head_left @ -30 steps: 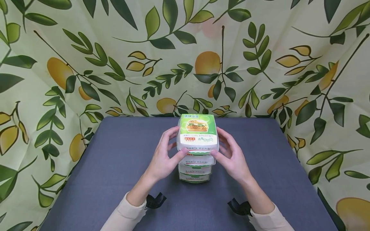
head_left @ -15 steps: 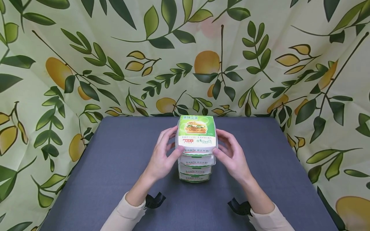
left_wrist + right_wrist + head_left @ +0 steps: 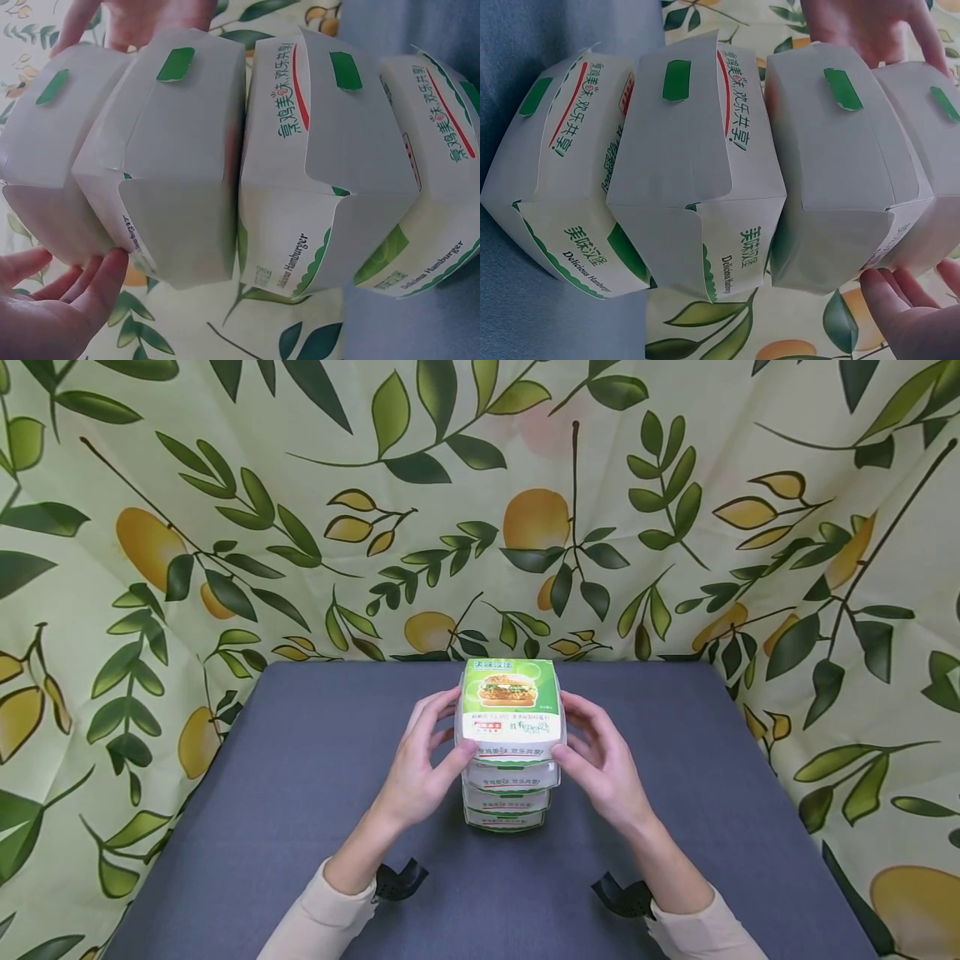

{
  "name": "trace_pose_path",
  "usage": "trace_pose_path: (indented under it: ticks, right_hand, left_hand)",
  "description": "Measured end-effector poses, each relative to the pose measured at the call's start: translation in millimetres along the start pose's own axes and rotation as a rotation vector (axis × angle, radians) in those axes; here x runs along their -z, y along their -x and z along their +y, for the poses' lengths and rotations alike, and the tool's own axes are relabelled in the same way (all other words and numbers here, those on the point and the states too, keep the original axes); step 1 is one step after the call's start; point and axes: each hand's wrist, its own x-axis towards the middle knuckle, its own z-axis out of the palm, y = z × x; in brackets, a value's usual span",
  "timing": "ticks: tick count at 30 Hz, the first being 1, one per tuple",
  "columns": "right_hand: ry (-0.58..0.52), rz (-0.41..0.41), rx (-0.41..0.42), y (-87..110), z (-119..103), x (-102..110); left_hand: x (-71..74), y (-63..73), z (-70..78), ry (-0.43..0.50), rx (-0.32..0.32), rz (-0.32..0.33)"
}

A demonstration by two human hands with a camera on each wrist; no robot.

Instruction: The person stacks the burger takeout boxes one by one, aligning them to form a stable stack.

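Note:
Several white-and-green cardboard hamburger boxes stand stacked one on another. The top box (image 3: 513, 702) shows a burger picture on its lid, and a lower box (image 3: 513, 778) sits slightly nearer the front beneath it. My left hand (image 3: 408, 768) holds the top box's left side, thumb at the front corner. On the opposite side my right hand (image 3: 611, 768) mirrors it, thumb on the right front corner. In the left wrist view the stack appears sideways, with left fingertips (image 3: 111, 271) near the seam between the two upper boxes. Right fingertips (image 3: 877, 281) lie similarly in the right wrist view.
Dark blue cloth covers the table (image 3: 315, 735) around the stack. Behind and beside it hangs a curtain (image 3: 465, 568) printed with leaves and fruit. Black straps with curved mounts (image 3: 401, 881) sit at both wrists.
The top box has shifted slightly left and squared up over the stack. Both hands stay at its sides, and the left thumb has moved a little outward. Over the last half second they barely move.

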Motion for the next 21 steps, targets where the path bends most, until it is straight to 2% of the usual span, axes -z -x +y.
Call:
trace_pose_path:
  ticks: [13, 21]
  right_hand:
    - [-0.005, -0.007, 0.027, 3.8, -0.4, 2.6]
    - [-0.022, -0.020, 0.058, 7.0, -2.8, 3.7]
  left_hand:
    - [1.0, 2.4, 0.8, 0.001, 0.004, -0.010]
    - [0.9, 4.2, 1.7, 0.011, -0.018, -0.013]
